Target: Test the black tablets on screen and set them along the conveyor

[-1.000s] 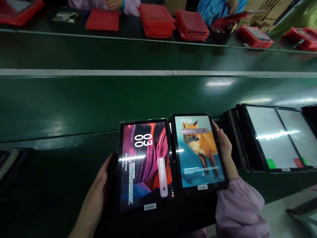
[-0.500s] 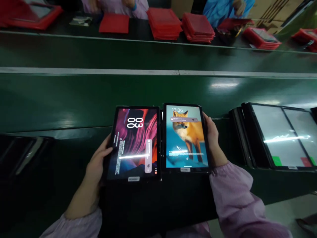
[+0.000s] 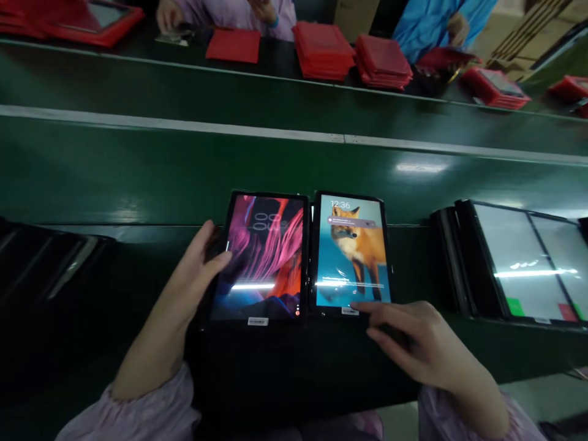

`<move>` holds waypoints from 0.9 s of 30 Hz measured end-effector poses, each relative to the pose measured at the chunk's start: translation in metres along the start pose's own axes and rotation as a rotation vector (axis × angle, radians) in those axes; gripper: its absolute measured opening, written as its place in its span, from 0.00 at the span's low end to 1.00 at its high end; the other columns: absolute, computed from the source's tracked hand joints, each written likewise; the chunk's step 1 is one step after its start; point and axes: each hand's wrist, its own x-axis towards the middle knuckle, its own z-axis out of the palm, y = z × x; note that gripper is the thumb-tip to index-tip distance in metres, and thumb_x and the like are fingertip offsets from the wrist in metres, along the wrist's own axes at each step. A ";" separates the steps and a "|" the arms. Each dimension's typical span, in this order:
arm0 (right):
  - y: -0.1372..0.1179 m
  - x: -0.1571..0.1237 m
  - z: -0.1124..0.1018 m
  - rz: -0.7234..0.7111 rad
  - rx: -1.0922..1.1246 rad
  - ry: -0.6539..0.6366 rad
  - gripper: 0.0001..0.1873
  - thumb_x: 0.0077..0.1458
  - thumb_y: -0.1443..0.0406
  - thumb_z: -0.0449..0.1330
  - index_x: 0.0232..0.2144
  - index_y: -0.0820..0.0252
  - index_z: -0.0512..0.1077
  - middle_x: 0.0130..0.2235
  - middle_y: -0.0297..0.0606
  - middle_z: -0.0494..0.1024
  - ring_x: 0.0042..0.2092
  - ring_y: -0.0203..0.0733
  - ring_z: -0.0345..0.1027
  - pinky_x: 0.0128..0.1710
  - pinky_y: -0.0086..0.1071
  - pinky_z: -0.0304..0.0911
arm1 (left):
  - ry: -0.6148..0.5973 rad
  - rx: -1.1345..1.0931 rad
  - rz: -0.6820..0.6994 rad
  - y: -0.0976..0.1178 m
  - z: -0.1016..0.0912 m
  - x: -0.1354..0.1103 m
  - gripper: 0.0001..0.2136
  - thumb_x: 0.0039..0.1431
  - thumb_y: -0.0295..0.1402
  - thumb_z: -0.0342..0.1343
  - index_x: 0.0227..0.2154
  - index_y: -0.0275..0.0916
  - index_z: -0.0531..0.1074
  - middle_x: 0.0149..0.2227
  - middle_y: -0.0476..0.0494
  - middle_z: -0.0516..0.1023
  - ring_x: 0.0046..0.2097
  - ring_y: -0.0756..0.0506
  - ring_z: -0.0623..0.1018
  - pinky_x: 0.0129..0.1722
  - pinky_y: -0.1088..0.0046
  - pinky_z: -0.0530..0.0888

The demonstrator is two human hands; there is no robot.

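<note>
Left hand (image 3: 202, 269) clamps the left tablet's (image 3: 260, 257) left edge; right hand (image 3: 413, 343), fingers spread, touches the fox tablet's (image 3: 351, 251) near edge (rigid, slick, fragile glass: grip by edges).

left hand (image 3: 193, 275): forearm reaches up from lower left, pale pink cuff pushed back, thumb bent over to the right, fingers tucked out of sight, grip closed on a thin edge | right hand (image 3: 413, 343): enters from lower right, palm down, fingers loosely spread, index finger stretched leftward, holding nothing
</note>
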 end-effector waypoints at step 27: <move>-0.015 -0.003 0.022 0.061 -0.088 0.234 0.15 0.67 0.68 0.58 0.26 0.54 0.72 0.39 0.41 0.90 0.16 0.34 0.68 0.17 0.29 0.65 | -0.017 0.018 -0.051 0.005 0.006 0.001 0.30 0.56 0.47 0.62 0.59 0.40 0.74 0.63 0.31 0.80 0.66 0.29 0.78 0.67 0.46 0.75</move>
